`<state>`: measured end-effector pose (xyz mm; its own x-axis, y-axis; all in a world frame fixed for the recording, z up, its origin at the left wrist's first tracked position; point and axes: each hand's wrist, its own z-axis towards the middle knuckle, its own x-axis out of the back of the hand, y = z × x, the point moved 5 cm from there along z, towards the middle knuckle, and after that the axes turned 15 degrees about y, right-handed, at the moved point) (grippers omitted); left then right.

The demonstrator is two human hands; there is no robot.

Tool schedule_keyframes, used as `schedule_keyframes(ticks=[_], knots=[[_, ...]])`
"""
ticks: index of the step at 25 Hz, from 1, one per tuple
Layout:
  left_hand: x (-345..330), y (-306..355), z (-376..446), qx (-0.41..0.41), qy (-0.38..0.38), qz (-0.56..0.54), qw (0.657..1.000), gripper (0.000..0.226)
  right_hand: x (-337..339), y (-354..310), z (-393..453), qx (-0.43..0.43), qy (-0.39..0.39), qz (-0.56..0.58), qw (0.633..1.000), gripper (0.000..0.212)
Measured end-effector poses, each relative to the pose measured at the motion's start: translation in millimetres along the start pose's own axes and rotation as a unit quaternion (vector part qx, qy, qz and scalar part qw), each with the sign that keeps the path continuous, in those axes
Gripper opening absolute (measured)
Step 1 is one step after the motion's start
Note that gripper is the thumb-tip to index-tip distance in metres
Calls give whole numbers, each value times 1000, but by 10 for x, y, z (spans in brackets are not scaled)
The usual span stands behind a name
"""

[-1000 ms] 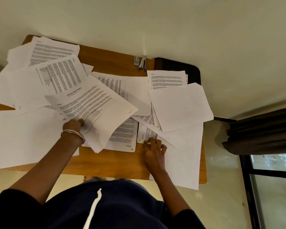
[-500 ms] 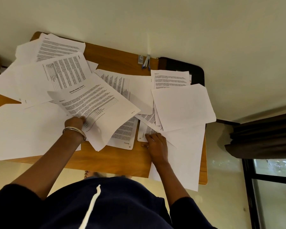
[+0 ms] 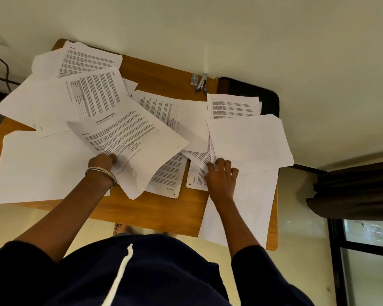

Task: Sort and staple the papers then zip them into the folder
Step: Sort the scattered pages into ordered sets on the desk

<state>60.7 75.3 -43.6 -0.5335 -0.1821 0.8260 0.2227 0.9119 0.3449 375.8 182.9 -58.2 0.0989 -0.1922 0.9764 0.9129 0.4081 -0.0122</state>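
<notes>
Meanwhile, left hand [image 3: 102, 161] pinching printed sheet [image 3: 128, 142], right hand [image 3: 221, 177] flat.

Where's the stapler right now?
In the head view the stapler lies at the table's far edge, right of centre, beside a small staple box and just left of the black folder, clear of the papers.

The room is rather dim, with a warm yellowish tone on the wall [image 3: 274, 40] and the wooden table [image 3: 164, 208]. Daylight enters from the window [image 3: 369, 233] at the lower right, which looks pale and washed out. The white papers [image 3: 248, 140] are the brightest areas but not overexposed. The left hand [image 3: 102, 161] casts a soft shadow on the lifted sheet [image 3: 128, 138]. Printed text is blurred and unreadable. Straight lines bend toward the edges because of the wide lens.
</notes>
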Motion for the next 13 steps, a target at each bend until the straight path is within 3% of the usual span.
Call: schedule_keyframes(ticks=[3,6,7,10,13], knots=[[-41,34,-20,12,-4,-11,1000,49,83,-9,147,64,5,-49,997,29],[-89,36,-18,27,-16,-21,999,50,221,96,369,-4,-19,35,999,8],[-109,40,-21,30,-21,-17,999,51,231,136,462,-39,-67,100,992,12],[-146,132,-77,23,-24,-23,999,51,382,148,745,-89,-197,274,937,18],[-169,170,-102,27,-33,-69,997,50,662,96,890,-158,-199,393,884,18]])
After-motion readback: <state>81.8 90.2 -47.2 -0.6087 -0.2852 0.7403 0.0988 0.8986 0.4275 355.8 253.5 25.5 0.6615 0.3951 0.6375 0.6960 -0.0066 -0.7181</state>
